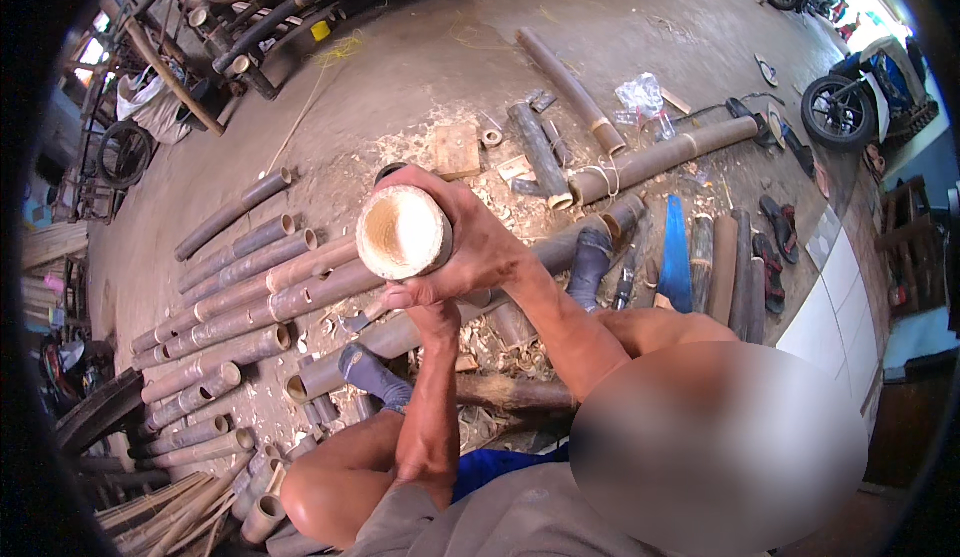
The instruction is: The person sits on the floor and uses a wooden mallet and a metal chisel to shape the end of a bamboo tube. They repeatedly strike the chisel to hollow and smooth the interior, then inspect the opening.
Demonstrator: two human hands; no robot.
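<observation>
A bamboo tube (403, 234) is raised in front of me, its pale, hollow end facing up toward me. My right hand (468, 232) wraps round its side, the fingers over the far side and the thumb along the near one. Just below the tube is my left hand (434, 319), pressed close under the right. Its fingers are hidden behind the tube and the right hand, so their grip does not show. A small metal blade (354, 323) with a wooden handle appears beside the left hand, and whether anything holds it is unclear.
Long bamboo poles (270, 302) lie in rows at my left, several with cut holes. More bamboo (668, 162) lies ahead, near a wooden block (457, 150). A blue saw blade (676, 252) and sandals (778, 227) are on the right. Shavings litter the floor; motorbikes (838, 112) stand beyond.
</observation>
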